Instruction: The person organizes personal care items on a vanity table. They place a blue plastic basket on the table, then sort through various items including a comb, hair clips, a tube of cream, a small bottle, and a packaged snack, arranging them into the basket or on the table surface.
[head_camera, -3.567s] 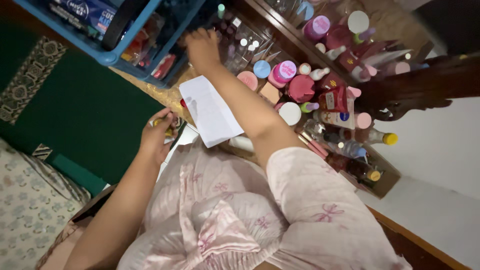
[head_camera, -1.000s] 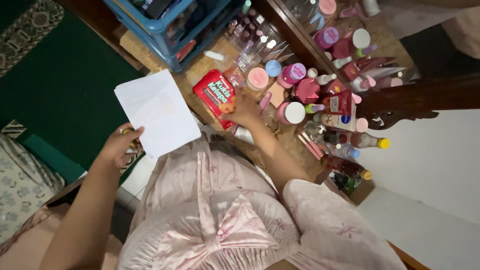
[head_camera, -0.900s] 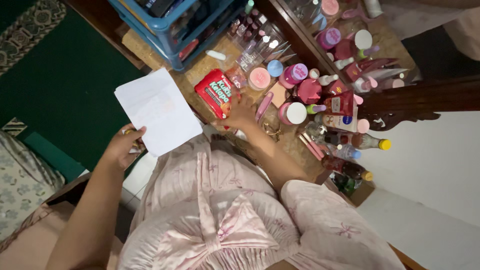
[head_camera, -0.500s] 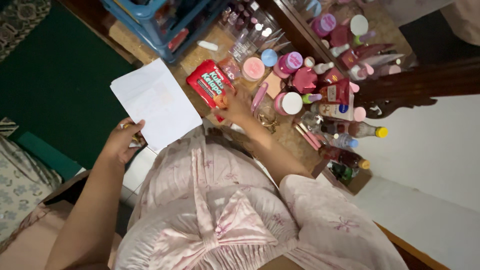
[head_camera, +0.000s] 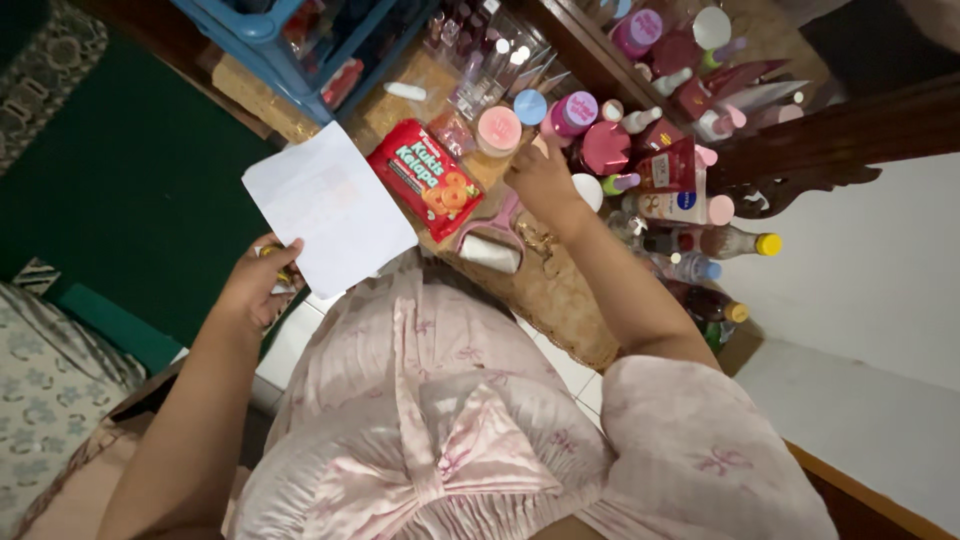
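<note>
Head view, paper: white sheet of paper (head_camera: 328, 208), blank on the side that shows, tilted, pinched at its lower corner by the left hand (head_camera: 258, 285); it hangs over the desk's near edge.
Left grip: clenched on the sheet, thumb on top.
Right grip: right hand (head_camera: 541, 178) reaches among the bottles, fingers curled; whether it grasps anything, I cannot tell.
Packet: red biscuit packet (head_camera: 424, 178), oblong, flat on the desk (head_camera: 560, 300), just beside the sheet.
Jars: pink-lidded tubs (head_camera: 499, 128) and bottles crowd the far side.
Crate: blue plastic crate (head_camera: 262, 30), upper left.
</note>
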